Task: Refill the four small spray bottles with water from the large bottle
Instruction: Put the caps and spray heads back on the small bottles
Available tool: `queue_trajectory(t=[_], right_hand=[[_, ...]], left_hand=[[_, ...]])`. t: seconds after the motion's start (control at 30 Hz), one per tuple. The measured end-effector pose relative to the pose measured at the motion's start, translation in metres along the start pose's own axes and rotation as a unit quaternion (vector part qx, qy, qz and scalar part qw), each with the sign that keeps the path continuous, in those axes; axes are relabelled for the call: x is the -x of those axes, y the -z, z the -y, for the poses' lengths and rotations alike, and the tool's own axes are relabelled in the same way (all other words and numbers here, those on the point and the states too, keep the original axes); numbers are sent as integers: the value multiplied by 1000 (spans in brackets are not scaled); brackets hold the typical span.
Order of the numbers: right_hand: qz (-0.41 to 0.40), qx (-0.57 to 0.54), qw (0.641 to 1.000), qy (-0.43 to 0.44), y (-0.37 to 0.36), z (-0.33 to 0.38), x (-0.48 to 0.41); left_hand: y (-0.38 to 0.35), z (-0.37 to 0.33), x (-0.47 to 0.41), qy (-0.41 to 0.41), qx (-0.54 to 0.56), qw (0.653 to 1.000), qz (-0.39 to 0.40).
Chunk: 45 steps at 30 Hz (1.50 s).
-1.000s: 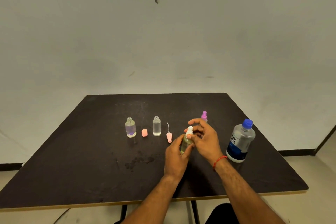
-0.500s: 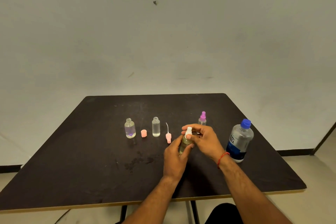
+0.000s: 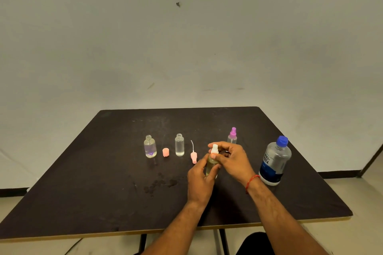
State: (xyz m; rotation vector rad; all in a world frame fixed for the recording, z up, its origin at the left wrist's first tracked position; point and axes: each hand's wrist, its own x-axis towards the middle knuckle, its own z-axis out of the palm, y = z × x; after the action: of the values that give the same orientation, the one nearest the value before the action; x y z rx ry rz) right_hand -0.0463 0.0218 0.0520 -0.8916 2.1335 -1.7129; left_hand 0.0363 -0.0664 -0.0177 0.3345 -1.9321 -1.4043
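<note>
We keep twisting the cap [image 3: 214, 148].
Left hand [image 3: 200, 178] grips the small bottle [image 3: 210, 164], right hand [image 3: 233, 159] pinches the cap; little has shifted, so it stays unfinished.

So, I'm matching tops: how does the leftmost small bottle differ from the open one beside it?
The leftmost bottle is squatter with rounded shoulders; the second open bottle is slimmer and straight-sided. The leftmost bottle shows purple at its base; the second open bottle looks clear throughout. Both stand upright, uncapped.
</note>
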Motion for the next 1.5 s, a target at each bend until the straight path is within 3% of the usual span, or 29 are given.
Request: queue_trajectory(t=[0.07, 0.17, 0.4, 0.73, 1.07, 1.5], right_hand=[[51, -11, 999, 0, 9, 4, -1], [49, -13, 999, -1, 13, 5, -1], [-64, -3, 998, -12, -10, -6, 1], [-222, 99, 970, 12, -41, -3, 15], [-161, 121, 979, 27, -35, -13, 16], [-147, 127, 980, 32, -23, -14, 3]], left_hand=[[0, 0, -1, 2, 5, 1000, 1], [0, -1, -1, -3, 2, 1000, 10], [3, -8, 3, -14, -19, 1000, 11], [0, 0, 6, -6, 34, 999, -1], [3, -7, 4, 23, 47, 998, -27], [1, 0, -1, 35, 20, 999, -25]])
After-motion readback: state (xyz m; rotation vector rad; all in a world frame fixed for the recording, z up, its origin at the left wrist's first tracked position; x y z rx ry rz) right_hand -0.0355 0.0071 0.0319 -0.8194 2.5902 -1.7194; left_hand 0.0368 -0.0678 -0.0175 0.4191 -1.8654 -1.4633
